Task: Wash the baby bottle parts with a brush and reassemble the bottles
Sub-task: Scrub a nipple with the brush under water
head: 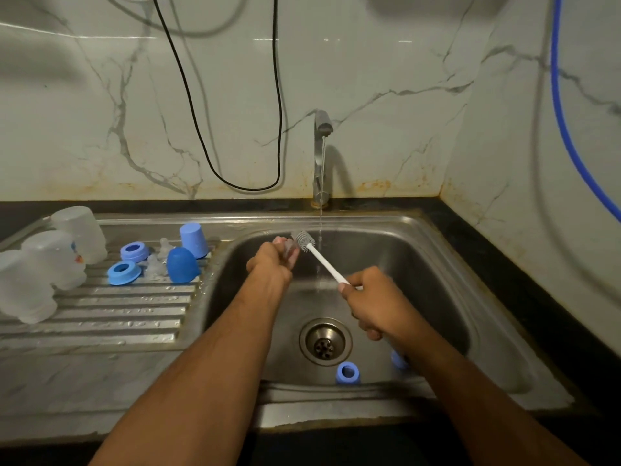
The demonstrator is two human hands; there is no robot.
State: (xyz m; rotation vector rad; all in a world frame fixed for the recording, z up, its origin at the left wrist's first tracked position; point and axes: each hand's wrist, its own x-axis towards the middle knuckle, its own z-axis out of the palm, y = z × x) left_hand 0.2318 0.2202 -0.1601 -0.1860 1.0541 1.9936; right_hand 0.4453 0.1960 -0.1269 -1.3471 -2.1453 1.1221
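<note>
Two hands busy | our left hand [274, 260] pinches a clear teat [289, 247] over the sink [437, 264] | right hand [373, 299] grips the brush [304, 241], bristles touching it | risk: wet teat slips toward the drain [325, 342]

Blue part [399, 359] half behind forearm

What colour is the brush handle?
White, with grey bristles; the brush shows clearly in the head view.

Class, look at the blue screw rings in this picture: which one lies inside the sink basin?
The blue ring near the drain; the other two rings sit on the draining board.
</note>
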